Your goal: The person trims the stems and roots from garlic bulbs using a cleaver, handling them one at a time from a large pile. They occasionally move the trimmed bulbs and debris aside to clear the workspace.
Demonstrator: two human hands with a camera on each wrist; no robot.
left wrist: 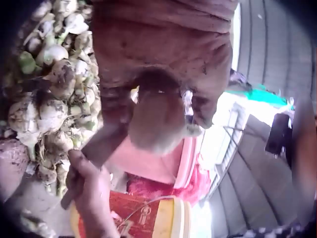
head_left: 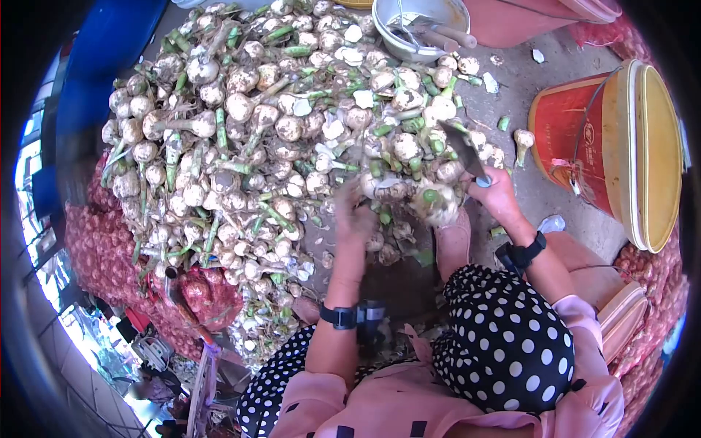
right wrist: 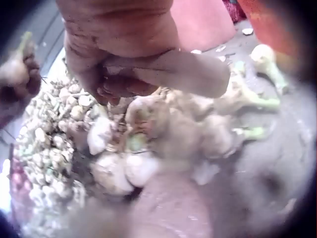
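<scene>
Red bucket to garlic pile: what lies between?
A loose garlic bulb and a short green stem piece lie on the floor, seen in the head view.

No words or numbers can be read. On the red bucket (head_left: 566,120), a small pale emblem (head_left: 589,132) is borne beside its yellow band (head_left: 621,157), with pale print that is too blurred to be deciphered. In the left wrist view, the bucket's markings are likewise left illegible.
</scene>
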